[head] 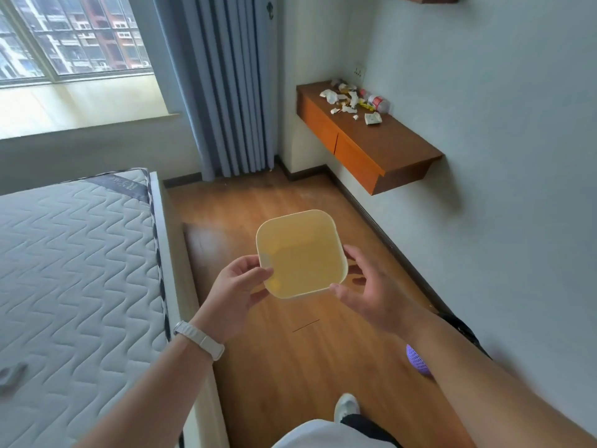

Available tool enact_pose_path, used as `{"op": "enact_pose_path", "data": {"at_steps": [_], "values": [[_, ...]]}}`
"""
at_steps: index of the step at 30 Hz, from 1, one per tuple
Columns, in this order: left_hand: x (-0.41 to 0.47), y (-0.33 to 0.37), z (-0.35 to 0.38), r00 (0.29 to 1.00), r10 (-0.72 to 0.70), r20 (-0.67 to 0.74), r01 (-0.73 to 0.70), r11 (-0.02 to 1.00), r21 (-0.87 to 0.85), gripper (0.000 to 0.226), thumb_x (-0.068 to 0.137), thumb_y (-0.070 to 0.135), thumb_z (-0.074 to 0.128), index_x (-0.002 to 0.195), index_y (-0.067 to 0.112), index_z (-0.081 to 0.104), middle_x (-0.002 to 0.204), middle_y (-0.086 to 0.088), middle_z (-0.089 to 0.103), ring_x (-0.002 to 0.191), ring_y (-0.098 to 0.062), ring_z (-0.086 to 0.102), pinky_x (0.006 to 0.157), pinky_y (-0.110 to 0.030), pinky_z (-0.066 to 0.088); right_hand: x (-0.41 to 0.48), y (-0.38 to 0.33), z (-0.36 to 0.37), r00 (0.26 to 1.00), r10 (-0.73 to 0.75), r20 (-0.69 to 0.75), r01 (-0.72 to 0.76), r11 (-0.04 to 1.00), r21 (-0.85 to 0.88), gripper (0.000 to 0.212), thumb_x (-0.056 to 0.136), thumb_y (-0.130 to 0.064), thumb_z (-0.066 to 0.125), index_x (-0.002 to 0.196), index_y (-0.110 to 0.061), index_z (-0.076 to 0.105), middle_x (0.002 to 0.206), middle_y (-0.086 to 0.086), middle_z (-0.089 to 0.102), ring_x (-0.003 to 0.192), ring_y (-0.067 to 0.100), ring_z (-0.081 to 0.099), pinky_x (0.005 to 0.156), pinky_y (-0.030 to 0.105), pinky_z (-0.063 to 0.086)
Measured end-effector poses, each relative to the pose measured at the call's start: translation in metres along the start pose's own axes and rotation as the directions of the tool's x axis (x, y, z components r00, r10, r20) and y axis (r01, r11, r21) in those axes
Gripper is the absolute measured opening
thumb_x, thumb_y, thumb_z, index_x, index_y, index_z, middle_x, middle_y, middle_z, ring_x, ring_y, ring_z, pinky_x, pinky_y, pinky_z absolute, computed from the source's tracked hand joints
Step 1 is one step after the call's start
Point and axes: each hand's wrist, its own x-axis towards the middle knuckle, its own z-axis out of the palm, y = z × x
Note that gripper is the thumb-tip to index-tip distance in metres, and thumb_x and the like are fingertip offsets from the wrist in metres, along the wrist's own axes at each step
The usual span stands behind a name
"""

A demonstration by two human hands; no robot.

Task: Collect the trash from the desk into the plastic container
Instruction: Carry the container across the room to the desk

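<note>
Both arms outstretched — left hand (237, 287) and right hand (374, 291) fingers grasping container (302, 253) edges, trash (350, 100) on bench (387, 140) well apart.

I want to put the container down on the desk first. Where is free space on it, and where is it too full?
The near half of the desk, between the flattened carton and the front corner, is bare. The far end by the wall outlet is crowded with paper scraps and a plastic bottle. Both hands hold the yellow container.
</note>
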Motion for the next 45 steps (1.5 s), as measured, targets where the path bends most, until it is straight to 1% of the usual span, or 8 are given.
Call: {"op": "enact_pose_path", "data": {"at_steps": [12,18,23,29,33,38,42,45], "values": [[0.143,0.047,-0.020,0.997,-0.003,-0.078,0.004,1.000,0.014,0.031,0.083,0.010,0.074,0.113,0.003,0.067,0.104,-0.013,0.077,0.097,-0.027,0.073,0.089,-0.046,0.058,0.168,0.034,-0.005,0.998,-0.031,0.054,0.027,0.998,0.065,0.070,0.088,-0.040,0.067,0.146,-0.035,0.029,0.132,-0.027,0.044,0.117,-0.009,0.046,0.098,0.021,0.043],[0.224,0.099,-0.013,0.993,-0.022,-0.116,0.026,0.999,0.028,0.051,0.076,0.016,0.074,0.123,-0.003,0.064,0.120,-0.026,0.072,0.104,-0.034,0.070,0.102,-0.056,0.053,0.272,0.046,-0.033,0.994,-0.077,0.081,0.067,0.991,0.120,0.070,0.089,-0.036,0.068,0.146,-0.036,0.029,0.131,-0.026,0.047,0.117,-0.002,0.050,0.097,0.022,0.046],[0.286,0.139,-0.011,0.991,0.017,-0.131,-0.009,0.998,0.059,0.033,0.090,0.007,0.072,0.121,0.001,0.064,0.124,-0.025,0.071,0.108,-0.033,0.071,0.102,-0.051,0.054,0.347,0.043,-0.058,0.991,-0.094,0.096,0.081,0.988,0.130,0.068,0.089,-0.037,0.068,0.144,-0.038,0.028,0.121,-0.044,0.042,0.113,-0.016,0.046,0.084,0.006,0.042],[0.338,0.170,-0.024,0.985,0.009,-0.171,-0.004,1.000,0.031,0.050,0.076,0.018,0.075,0.121,0.000,0.065,0.121,-0.025,0.073,0.119,-0.044,0.066,0.107,-0.061,0.049,0.410,0.037,-0.063,0.992,-0.083,0.100,0.071,0.991,0.118,0.068,0.088,-0.041,0.068,0.143,-0.044,0.028,0.124,-0.038,0.044,0.113,-0.011,0.048,0.091,0.017,0.044],[0.385,0.181,-0.041,0.988,-0.003,-0.156,0.009,0.999,0.032,0.034,0.084,0.010,0.074,0.116,0.002,0.066,0.116,-0.022,0.075,0.116,-0.041,0.068,0.105,-0.059,0.050,0.455,0.036,-0.055,0.993,-0.037,0.109,0.028,0.996,0.086,0.065,0.088,-0.039,0.068,0.137,-0.049,0.028,0.117,-0.045,0.040,0.110,-0.019,0.044,0.083,0.009,0.042],[0.455,0.209,-0.067,0.996,-0.019,-0.087,0.023,0.998,0.054,0.016,0.096,0.007,0.065,0.112,0.006,0.067,0.099,-0.006,0.080,0.106,-0.029,0.072,0.093,-0.041,0.059,0.522,0.026,-0.043,1.000,0.000,0.022,-0.001,0.999,0.038,0.065,0.086,-0.043,0.069,0.137,-0.051,0.029,0.119,-0.044,0.039,0.112,-0.008,0.048,0.087,0.018,0.048],[0.514,0.251,-0.093,0.999,-0.038,-0.014,0.039,0.998,0.049,0.014,0.097,0.005,0.062,0.110,0.005,0.066,0.105,-0.012,0.076,0.103,-0.029,0.071,0.099,-0.047,0.055,0.579,0.006,-0.035,0.998,0.046,-0.046,-0.045,0.999,0.028,0.065,0.086,-0.045,0.067,0.139,-0.050,0.029,0.129,-0.030,0.042,0.115,-0.007,0.047,0.087,0.018,0.048],[0.559,0.282,-0.113,0.998,-0.019,0.059,0.015,0.998,0.068,0.014,0.097,0.004,0.061,0.110,0.005,0.066,0.100,-0.010,0.077,0.097,-0.026,0.072,0.102,-0.050,0.053,0.622,-0.006,-0.031,0.993,0.077,-0.091,-0.078,0.997,-0.004,0.066,0.084,-0.050,0.066,0.137,-0.055,0.026,0.132,-0.030,0.043,0.121,0.000,0.047,0.097,0.029,0.047]]}}
